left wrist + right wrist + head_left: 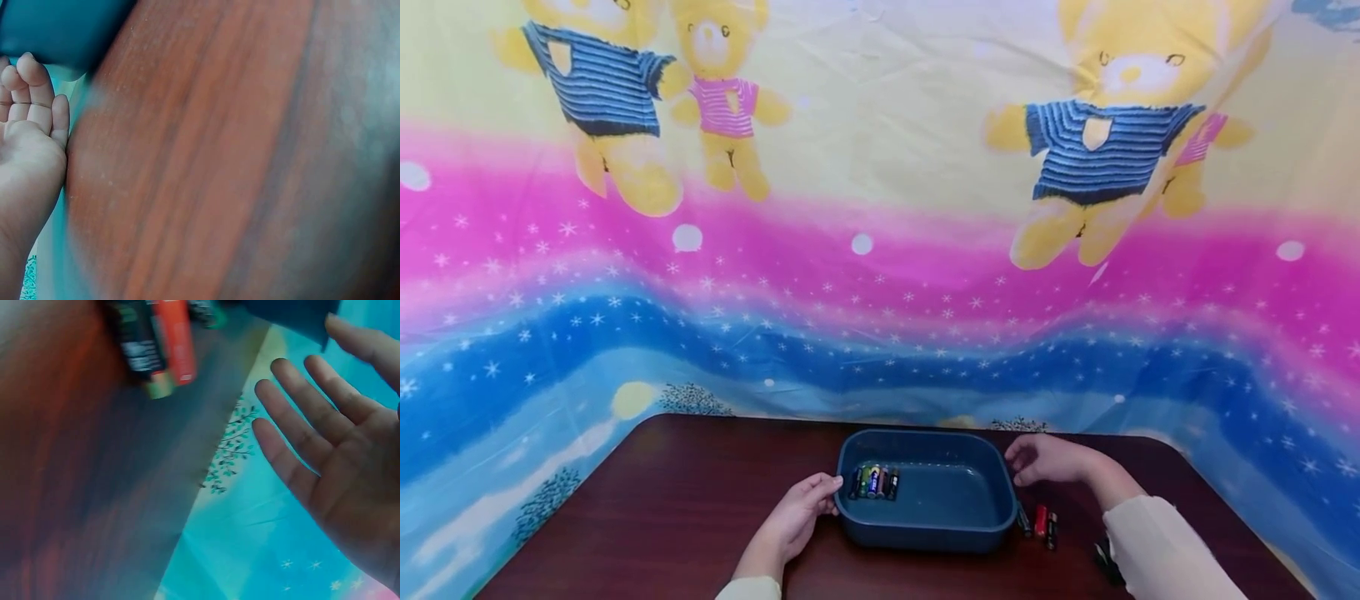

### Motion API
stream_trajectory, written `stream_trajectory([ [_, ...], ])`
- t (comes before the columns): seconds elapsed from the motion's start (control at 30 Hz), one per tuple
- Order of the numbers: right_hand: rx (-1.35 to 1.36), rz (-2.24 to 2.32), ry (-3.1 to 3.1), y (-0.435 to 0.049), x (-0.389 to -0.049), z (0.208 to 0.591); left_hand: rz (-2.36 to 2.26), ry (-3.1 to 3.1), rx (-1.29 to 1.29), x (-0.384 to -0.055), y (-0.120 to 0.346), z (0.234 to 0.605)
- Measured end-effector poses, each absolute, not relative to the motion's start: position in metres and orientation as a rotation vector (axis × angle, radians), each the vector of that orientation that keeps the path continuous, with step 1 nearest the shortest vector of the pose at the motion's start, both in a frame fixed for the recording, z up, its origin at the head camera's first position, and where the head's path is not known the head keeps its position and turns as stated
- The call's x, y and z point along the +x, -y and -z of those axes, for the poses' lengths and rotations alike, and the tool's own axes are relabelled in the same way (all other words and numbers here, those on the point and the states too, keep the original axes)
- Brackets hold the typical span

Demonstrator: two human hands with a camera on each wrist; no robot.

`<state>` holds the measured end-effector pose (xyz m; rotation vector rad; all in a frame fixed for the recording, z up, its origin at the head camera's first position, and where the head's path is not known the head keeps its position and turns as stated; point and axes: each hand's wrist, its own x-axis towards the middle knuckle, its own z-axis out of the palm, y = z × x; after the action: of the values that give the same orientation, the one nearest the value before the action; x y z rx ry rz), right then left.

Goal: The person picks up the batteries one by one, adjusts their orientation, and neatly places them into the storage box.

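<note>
A dark blue plastic bin [925, 537] stands on the table. Inside it, toward the left wall, several batteries [874, 483] lie side by side in a row. My left hand [801, 508] grips the bin's left rim, thumb on top and the other fingers against the outside. My right hand [1052, 461] is by the right rim; its fingers are spread and hold nothing in the right wrist view, with the thumb tip overlapping the bin's edge. On the table right of the bin lie a red battery [1041, 521], a black battery [1052, 531] and a dark battery [1024, 519] close to the wall.
The dark reddish-brown wooden table [700, 500] has rounded far corners. Behind it hangs a curtain [880, 275] printed with bears and snowflakes. A small black object [1107, 560] is partly hidden by the right sleeve [1165, 542].
</note>
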<state>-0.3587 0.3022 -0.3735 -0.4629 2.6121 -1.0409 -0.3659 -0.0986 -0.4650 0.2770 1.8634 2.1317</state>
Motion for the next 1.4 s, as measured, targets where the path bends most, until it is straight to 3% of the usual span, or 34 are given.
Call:
stream_trajectory([
  [0.37, -0.375, 0.962, -2.511, -0.313, -0.342, 0.394, -2.141, -1.862, 0.263, -0.367, 0.098, 0.465],
  [0.57, -0.474, 0.941, -2.519, -0.316, -0.338, 0.400, -2.154, -1.856, 0.256, -0.367, 0.097, 0.464],
  [1.0, -0.654, 0.677, -2.635, -0.344, -0.370, 0.452, -2.137, -1.866, 0.232, -0.366, 0.098, 0.465],
  [1.4, -0.418, 0.737, -2.710, -0.306, -0.338, 0.413, -2.135, -1.883, 0.248, -0.367, 0.097, 0.465],
])
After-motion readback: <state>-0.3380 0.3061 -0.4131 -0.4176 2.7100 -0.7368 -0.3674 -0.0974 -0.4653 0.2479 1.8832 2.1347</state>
